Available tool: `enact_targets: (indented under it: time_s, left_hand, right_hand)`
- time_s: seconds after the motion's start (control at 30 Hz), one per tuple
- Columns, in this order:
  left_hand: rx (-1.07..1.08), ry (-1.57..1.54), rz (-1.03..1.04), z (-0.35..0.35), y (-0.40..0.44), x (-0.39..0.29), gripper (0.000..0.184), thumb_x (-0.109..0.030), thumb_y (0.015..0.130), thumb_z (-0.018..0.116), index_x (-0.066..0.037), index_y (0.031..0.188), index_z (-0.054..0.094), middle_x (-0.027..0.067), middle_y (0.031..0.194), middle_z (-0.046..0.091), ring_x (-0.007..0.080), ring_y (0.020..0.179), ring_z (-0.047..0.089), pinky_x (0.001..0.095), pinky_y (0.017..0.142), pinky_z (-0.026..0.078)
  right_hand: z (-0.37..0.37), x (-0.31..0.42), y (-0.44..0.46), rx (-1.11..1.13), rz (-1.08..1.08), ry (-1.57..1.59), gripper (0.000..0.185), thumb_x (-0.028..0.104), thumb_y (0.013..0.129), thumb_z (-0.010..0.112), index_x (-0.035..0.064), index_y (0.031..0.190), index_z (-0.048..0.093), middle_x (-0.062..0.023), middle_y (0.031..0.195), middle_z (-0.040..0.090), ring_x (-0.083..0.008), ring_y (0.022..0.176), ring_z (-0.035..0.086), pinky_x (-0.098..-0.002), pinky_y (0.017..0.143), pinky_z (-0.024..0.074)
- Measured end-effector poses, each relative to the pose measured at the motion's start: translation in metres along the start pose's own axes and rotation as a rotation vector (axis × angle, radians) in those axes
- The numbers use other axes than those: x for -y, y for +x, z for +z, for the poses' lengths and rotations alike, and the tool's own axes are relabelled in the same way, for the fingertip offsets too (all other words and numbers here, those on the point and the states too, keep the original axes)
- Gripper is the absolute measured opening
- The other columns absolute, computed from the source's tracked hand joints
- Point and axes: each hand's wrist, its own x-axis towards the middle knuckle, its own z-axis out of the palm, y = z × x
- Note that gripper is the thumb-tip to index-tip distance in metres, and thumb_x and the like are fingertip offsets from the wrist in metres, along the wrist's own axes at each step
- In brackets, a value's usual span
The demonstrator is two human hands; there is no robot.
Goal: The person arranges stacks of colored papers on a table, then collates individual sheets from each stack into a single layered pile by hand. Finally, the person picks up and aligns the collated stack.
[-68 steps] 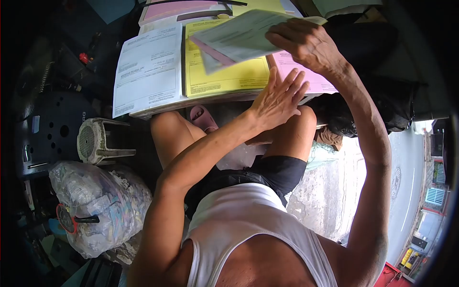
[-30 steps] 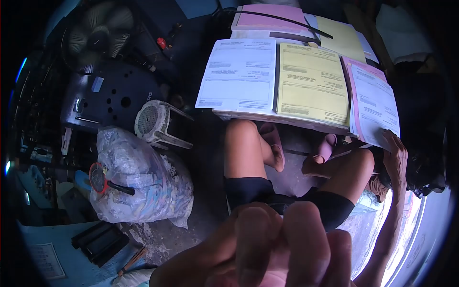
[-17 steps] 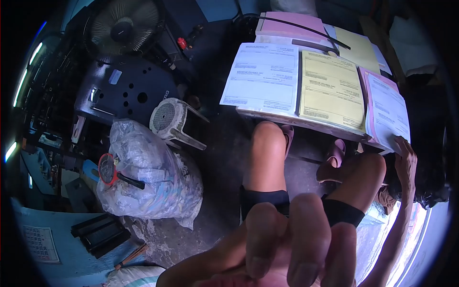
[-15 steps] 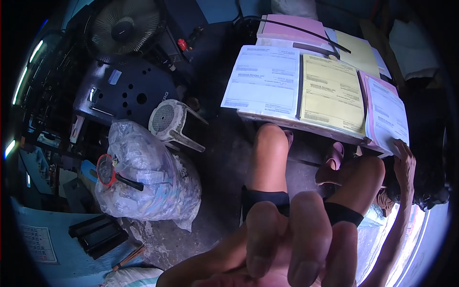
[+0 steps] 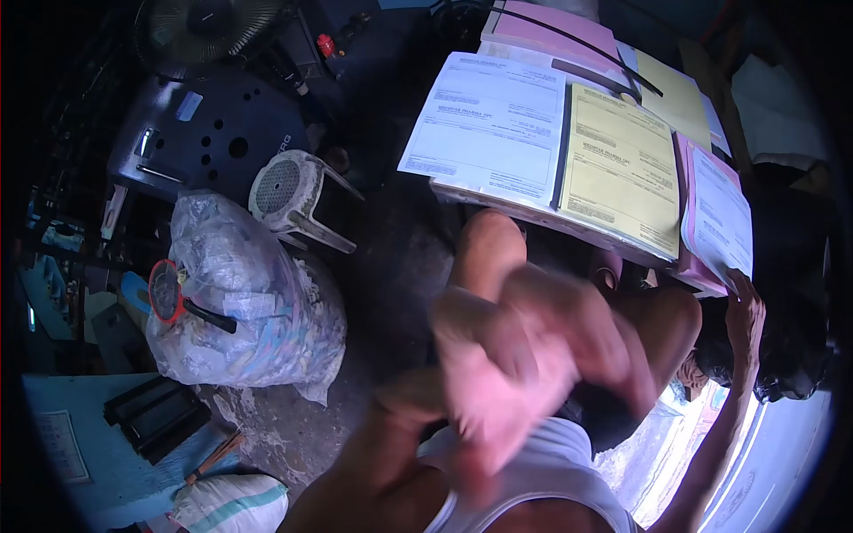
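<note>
My left hand (image 5: 520, 355) is raised close to the camera over my lap, palm partly showing, its fingers smeared by motion; nothing can be made out in it. With its fingertips, my right hand (image 5: 745, 306) grips the near right corner of a printed white sheet (image 5: 718, 209). That sheet lies over pink sheets (image 5: 697, 265) at the right end of the table. Left of it lies a stack of yellow printed forms (image 5: 619, 164), and farther left are white printed forms (image 5: 489, 124).
Behind the forms are a pink stack (image 5: 551, 31), pale yellow paper (image 5: 671, 89) and a dark strap (image 5: 577, 40). On the left stand a plastic stool (image 5: 283, 188), a full clear bag (image 5: 244, 302) with a red-rimmed strainer (image 5: 166, 291), and a fan (image 5: 209, 22). A white sack (image 5: 231, 504) lies at bottom left.
The sheets once held up over the yellow forms now lie on the pink stack at the right. My left hand came up toward the camera, then moved slightly away. The view has shifted.
</note>
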Motion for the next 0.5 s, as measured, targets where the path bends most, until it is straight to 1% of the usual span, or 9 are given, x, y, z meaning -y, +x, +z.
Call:
enact_targets:
  time_s: [0.03, 0.1, 0.17, 0.23, 0.3, 0.37, 0.4, 0.5]
  left_hand:
    - [0.261, 0.473, 0.124, -0.049, 0.017, -0.002, 0.066, -0.043, 0.088, 0.081, -0.002, 0.125, 0.046, 0.0224, 0.130, 0.052, 0.0366, 0.114, 0.060, 0.0500, 0.097, 0.052]
    - [0.634, 1.596, -0.052, -0.106, 0.035, -0.043, 0.083, -0.051, 0.081, 0.083, -0.001, 0.136, 0.045, 0.0225, 0.145, 0.047, 0.0402, 0.129, 0.052, 0.0569, 0.112, 0.039]
    - [0.753, 1.999, -0.233, -0.153, 0.048, -0.058, 0.093, -0.051, 0.080, 0.081, -0.001, 0.148, 0.042, 0.0234, 0.154, 0.042, 0.0389, 0.141, 0.043, 0.0637, 0.113, 0.034]
    - [0.927, 2.293, -0.398, -0.190, 0.047, -0.079, 0.096, -0.051, 0.081, 0.079, -0.004, 0.154, 0.039, 0.0148, 0.160, 0.040, 0.0334, 0.146, 0.039, 0.0646, 0.115, 0.030]
    - [1.127, 2.384, -0.424, -0.203, 0.044, -0.092, 0.078, -0.045, 0.085, 0.077, -0.007, 0.148, 0.050, 0.0085, 0.155, 0.048, 0.0288, 0.144, 0.043, 0.0630, 0.116, 0.029]
    - [1.229, 2.372, -0.183, -0.214, 0.041, -0.102, 0.058, -0.034, 0.087, 0.078, -0.010, 0.138, 0.063, 0.0034, 0.146, 0.058, 0.0252, 0.137, 0.050, 0.0605, 0.113, 0.033]
    - [1.249, 2.348, -0.038, -0.221, 0.038, -0.105, 0.044, -0.027, 0.086, 0.080, -0.010, 0.125, 0.071, 0.0009, 0.136, 0.064, 0.0240, 0.129, 0.056, 0.0574, 0.109, 0.038]
    - [1.239, 2.291, 0.000, -0.232, 0.036, -0.104, 0.043, -0.027, 0.084, 0.082, -0.009, 0.122, 0.072, 0.0003, 0.133, 0.065, 0.0240, 0.124, 0.059, 0.0555, 0.106, 0.041]
  right_hand:
    - [0.003, 0.000, 0.001, 0.001, -0.007, -0.001, 0.035, -0.006, 0.087, 0.064, 0.0059, 0.119, 0.069, -0.0177, 0.117, 0.072, -0.0391, 0.102, 0.071, -0.0454, 0.090, 0.0576]
    - [0.002, -0.008, 0.004, 0.000, -0.039, -0.025, 0.032, -0.004, 0.089, 0.064, 0.0057, 0.119, 0.069, -0.0182, 0.114, 0.072, -0.0392, 0.099, 0.071, -0.0456, 0.087, 0.0580]
    - [0.000, -0.010, 0.005, -0.014, -0.095, -0.066, 0.027, -0.001, 0.092, 0.063, 0.0053, 0.118, 0.069, -0.0192, 0.108, 0.073, -0.0396, 0.091, 0.072, -0.0461, 0.079, 0.0587]
    - [0.006, -0.014, 0.003, -0.027, -0.114, -0.091, 0.025, 0.001, 0.094, 0.062, 0.0045, 0.118, 0.069, -0.0189, 0.109, 0.073, -0.0385, 0.093, 0.072, -0.0450, 0.081, 0.0584]
    - [0.006, -0.015, 0.003, -0.044, -0.126, -0.117, 0.024, 0.003, 0.096, 0.062, 0.0037, 0.119, 0.069, -0.0187, 0.109, 0.073, -0.0374, 0.095, 0.072, -0.0440, 0.082, 0.0580]
    - [0.005, -0.008, 0.004, -0.064, -0.151, -0.091, 0.025, -0.001, 0.092, 0.062, 0.0039, 0.116, 0.067, -0.0200, 0.106, 0.073, -0.0389, 0.090, 0.071, -0.0467, 0.078, 0.0582]
    - [0.003, -0.003, 0.003, -0.067, -0.140, -0.076, 0.024, -0.002, 0.092, 0.062, 0.0043, 0.115, 0.068, -0.0193, 0.105, 0.073, -0.0393, 0.090, 0.071, -0.0466, 0.077, 0.0580]
    - [0.002, -0.002, 0.004, -0.076, -0.132, -0.042, 0.024, -0.001, 0.092, 0.062, 0.0047, 0.114, 0.068, -0.0191, 0.106, 0.073, -0.0398, 0.090, 0.071, -0.0468, 0.077, 0.0576]
